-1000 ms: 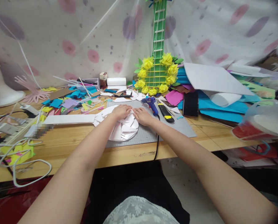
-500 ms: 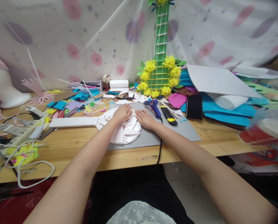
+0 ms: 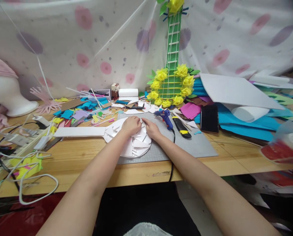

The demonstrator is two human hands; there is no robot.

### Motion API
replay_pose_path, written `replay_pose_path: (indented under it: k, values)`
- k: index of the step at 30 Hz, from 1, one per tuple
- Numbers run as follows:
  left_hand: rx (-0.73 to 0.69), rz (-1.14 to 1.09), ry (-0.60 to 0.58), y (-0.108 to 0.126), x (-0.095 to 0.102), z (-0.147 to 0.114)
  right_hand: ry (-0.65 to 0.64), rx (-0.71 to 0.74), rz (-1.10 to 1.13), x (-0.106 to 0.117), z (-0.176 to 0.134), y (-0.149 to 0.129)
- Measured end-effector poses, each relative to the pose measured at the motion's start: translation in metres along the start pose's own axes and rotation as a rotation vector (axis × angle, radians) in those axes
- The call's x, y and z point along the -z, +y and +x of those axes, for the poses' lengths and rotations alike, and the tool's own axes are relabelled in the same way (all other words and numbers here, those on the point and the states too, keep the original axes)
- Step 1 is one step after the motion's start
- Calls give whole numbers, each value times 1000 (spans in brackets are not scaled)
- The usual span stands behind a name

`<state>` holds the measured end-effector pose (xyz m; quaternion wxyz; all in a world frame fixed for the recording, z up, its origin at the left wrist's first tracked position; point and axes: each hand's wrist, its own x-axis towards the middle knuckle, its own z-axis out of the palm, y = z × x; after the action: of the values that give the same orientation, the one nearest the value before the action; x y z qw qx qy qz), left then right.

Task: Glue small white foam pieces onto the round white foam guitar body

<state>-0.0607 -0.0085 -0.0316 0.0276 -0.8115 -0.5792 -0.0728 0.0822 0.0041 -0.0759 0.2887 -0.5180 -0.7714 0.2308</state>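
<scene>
A white foam-board guitar shape (image 3: 136,152) lies on a grey cutting mat (image 3: 195,148), its long neck (image 3: 79,131) pointing left. Overlapping white pieces cover its round body. My left hand (image 3: 132,125) rests over the top of the body, fingers curled together against it. Close by on the right, my right hand (image 3: 151,128) grips the body's upper right edge, its fingers bent and partly hidden. What lies under the fingertips cannot be made out. A blue glue gun (image 3: 165,118) and a black and yellow utility knife (image 3: 182,127) lie right of my right hand.
A green guitar model (image 3: 172,65) with yellow flowers stands at the back. Coloured scraps (image 3: 87,105) litter the table's rear. A black phone (image 3: 209,118) and stacked sheets (image 3: 240,90) are at right. Tangled cables (image 3: 38,177) and a white mannequin head (image 3: 8,88) occupy the left.
My right hand's fingers, spread flat on the shape before, are now bent in at its edge. My left hand's fingers have curled more. The whole view has shifted slightly.
</scene>
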Motion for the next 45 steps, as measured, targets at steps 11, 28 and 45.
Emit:
replay_pose_path:
  k: [11, 28, 45]
  values:
    - [-53, 60, -41, -1, -4, 4, -46, 30, -54, -2, 2, 0]
    - [43, -29, -83, -3, -3, 9, -35, 67, -93, -4, 3, 4]
    - [55, -26, -94, -2, -2, 7, -29, 65, -95, -5, 2, 5]
